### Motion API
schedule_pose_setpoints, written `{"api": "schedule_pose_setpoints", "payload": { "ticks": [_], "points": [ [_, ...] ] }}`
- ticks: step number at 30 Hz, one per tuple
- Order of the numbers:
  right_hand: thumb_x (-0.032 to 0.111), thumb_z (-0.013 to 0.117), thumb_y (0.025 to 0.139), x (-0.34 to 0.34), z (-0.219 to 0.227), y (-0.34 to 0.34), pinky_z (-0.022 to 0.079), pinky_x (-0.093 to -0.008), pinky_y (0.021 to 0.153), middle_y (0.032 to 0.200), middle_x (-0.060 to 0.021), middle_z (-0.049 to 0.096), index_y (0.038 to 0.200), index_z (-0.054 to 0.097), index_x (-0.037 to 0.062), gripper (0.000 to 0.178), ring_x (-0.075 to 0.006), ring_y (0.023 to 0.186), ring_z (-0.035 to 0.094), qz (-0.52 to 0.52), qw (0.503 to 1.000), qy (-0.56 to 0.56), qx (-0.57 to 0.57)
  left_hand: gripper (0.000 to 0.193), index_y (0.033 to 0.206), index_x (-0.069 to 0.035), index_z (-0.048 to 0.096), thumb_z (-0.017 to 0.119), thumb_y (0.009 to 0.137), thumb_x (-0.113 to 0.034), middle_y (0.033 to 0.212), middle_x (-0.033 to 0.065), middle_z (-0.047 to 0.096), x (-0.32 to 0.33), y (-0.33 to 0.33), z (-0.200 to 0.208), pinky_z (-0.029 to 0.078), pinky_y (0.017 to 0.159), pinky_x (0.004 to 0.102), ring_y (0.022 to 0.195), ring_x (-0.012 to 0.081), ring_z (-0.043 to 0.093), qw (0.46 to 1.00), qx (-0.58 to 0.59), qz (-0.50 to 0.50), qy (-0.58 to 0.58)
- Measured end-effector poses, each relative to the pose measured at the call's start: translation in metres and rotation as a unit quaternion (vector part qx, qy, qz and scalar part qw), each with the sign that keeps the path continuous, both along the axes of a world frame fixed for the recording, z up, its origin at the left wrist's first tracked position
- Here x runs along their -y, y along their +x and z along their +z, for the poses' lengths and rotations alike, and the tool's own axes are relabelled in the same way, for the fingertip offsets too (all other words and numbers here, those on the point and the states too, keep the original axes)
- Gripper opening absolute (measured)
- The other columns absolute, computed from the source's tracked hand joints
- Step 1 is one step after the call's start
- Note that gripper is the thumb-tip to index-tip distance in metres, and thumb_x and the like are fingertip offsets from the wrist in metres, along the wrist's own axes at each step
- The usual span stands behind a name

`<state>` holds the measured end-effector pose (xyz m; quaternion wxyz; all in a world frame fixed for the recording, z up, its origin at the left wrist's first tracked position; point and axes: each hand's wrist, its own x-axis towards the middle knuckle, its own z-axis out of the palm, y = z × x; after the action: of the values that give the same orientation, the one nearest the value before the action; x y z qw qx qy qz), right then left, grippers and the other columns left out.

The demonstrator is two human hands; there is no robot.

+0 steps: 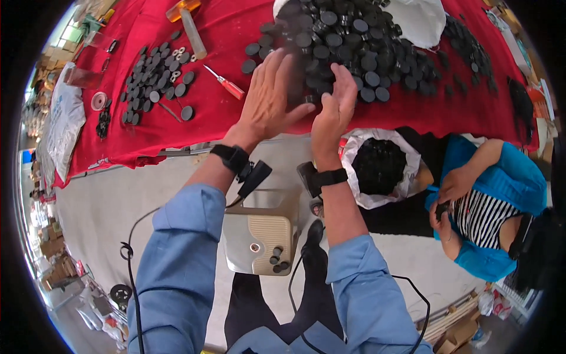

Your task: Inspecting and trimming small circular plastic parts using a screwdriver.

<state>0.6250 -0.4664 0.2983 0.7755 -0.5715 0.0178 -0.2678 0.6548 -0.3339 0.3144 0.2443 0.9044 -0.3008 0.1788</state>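
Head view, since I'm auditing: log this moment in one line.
left hand: open, near black discs; right hand: open, near them; red-handled screwdriver: lying on red cloth

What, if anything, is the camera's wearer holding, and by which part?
Nothing that shows: the left hand and right hand are open beside the black discs.

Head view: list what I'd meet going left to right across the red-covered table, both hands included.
White bag, reddish ring, smaller group of dark discs, red-handled screwdriver, left hand, right hand, scattered dark parts on the far right.
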Motion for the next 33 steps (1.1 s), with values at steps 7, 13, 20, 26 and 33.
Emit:
{"api": "schedule_pose_setpoints", "payload": {
  "ticks": [7, 13, 20, 26, 33],
  "points": [
    [0.0, 0.047, 0.086, 0.014, -0.005, 0.018, 0.043, -0.0359, 0.097, 0.113, -0.0119, 0.064, 0.114, 0.057, -0.0035, 0.03, -0.0213, 0.106, 0.059, -0.018, 0.996, -0.024, 0.086, 0.066, 0.148, -0.017, 0.038, 0.06, 0.091, -0.041, 0.152, 0.0212, 0.03, 0.01, 0.011, -0.006, 0.025, 0.108, 0.0607, 0.139, 0.0401, 0.03, 0.997, 0.047, -0.044, 0.03],
    [0.001, 0.05, 0.089, 0.016, -0.003, -0.094, 0.048, -0.0315, 0.097, 0.113, -0.0124, 0.065, 0.116, 0.059, -0.0056, 0.029, -0.0223, 0.104, 0.064, -0.153, 0.966, -0.187, -0.092, 0.056, 0.146, -0.022, 0.042, 0.055, 0.094, -0.04, 0.148, 0.0225, 0.034, -0.002, 0.016, -0.016, 0.026, 0.107, 0.0632, 0.137, 0.0401, 0.033, 0.998, 0.028, -0.05, 0.032],
    [0.01, 0.063, 0.088, -0.06, -0.127, -0.382, 0.047, -0.0442, 0.089, 0.107, -0.0209, 0.061, 0.124, 0.057, -0.0017, 0.038, -0.0363, 0.104, 0.057, -0.189, 0.764, -0.336, -0.516, 0.056, 0.144, -0.021, 0.044, 0.055, 0.094, -0.04, 0.146, 0.0234, 0.039, 0.006, 0.008, -0.022, 0.027, 0.106, 0.0588, 0.136, 0.0384, 0.034, 0.998, 0.036, -0.047, 0.033],
    [0.028, 0.082, 0.075, -0.156, -0.133, -0.481, 0.051, -0.045, 0.088, 0.126, -0.0258, 0.042, 0.143, 0.031, 0.0014, 0.089, -0.0408, 0.111, 0.052, -0.139, 0.674, -0.164, -0.707, 0.057, 0.145, -0.02, 0.043, 0.057, 0.093, -0.038, 0.145, 0.0226, 0.038, 0.008, 0.006, -0.016, 0.026, 0.107, 0.0574, 0.136, 0.0389, 0.033, 0.997, 0.027, -0.05, 0.052],
    [0.019, 0.087, 0.066, -0.16, -0.159, -0.436, 0.047, -0.0498, 0.093, 0.123, -0.0217, 0.043, 0.138, 0.04, 0.0098, 0.086, -0.0417, 0.114, 0.048, -0.194, 0.693, -0.228, -0.656, 0.059, 0.146, -0.02, 0.041, 0.057, 0.093, -0.039, 0.144, 0.0227, 0.038, 0.011, 0.011, -0.015, 0.027, 0.108, 0.0554, 0.135, 0.0398, 0.034, 0.997, 0.028, -0.05, 0.059]
  ]
}}
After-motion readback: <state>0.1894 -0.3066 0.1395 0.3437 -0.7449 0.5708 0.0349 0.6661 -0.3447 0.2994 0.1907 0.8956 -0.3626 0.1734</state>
